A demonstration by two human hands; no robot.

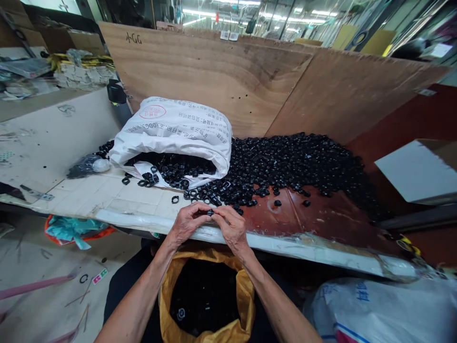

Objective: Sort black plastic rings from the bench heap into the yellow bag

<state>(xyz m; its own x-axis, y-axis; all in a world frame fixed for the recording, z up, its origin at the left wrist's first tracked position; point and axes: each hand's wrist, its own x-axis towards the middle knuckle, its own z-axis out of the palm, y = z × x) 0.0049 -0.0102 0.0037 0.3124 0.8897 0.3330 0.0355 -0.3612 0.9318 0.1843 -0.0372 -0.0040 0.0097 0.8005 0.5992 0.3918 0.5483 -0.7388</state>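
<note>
My left hand (189,221) and my right hand (231,226) meet over the table's front edge. Their fingertips pinch one small black plastic part (210,212) between them; its exact kind is too small to tell. Just beyond lie loose black rings (174,199) and a large heap of small black parts (293,159). A white woven sack (178,124) lies on its side behind my left hand, its mouth towards me, with black rings spilling out. Below my hands, a yellow sack (166,305) stands open with dark contents.
A wooden board (214,71) closes off the back of the table. At the right is a white box (417,169), with yellow-handled scissors (409,245) by the front edge. A white plastic bag (385,305) sits low right, an orange basket (53,236) low left.
</note>
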